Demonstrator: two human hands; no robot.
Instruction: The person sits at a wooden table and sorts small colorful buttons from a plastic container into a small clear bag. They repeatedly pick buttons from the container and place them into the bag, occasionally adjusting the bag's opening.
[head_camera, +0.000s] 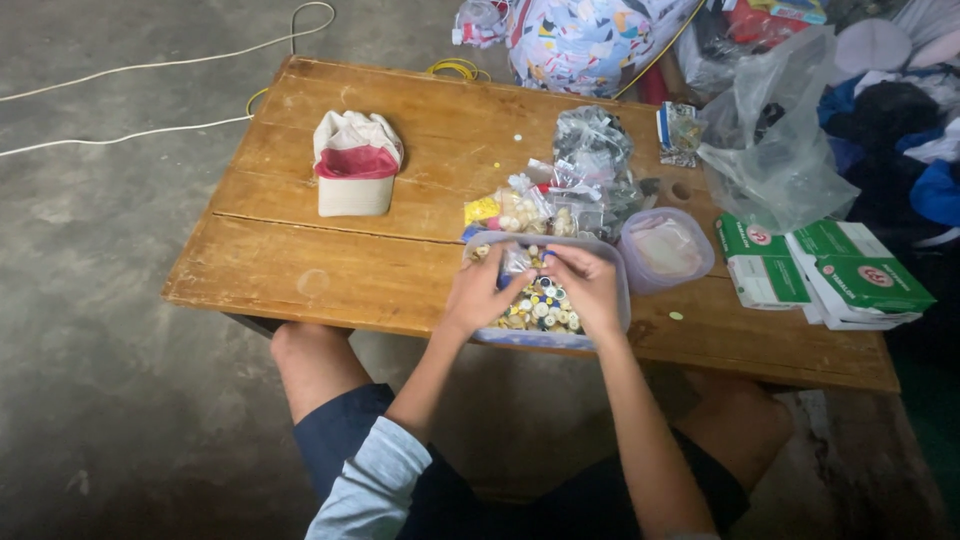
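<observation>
Hands meet over our clear tub of buttons on the tabletop: left hand and right hand both pinch closed on a small plastic packet, perhaps so any spill lands inside.
</observation>
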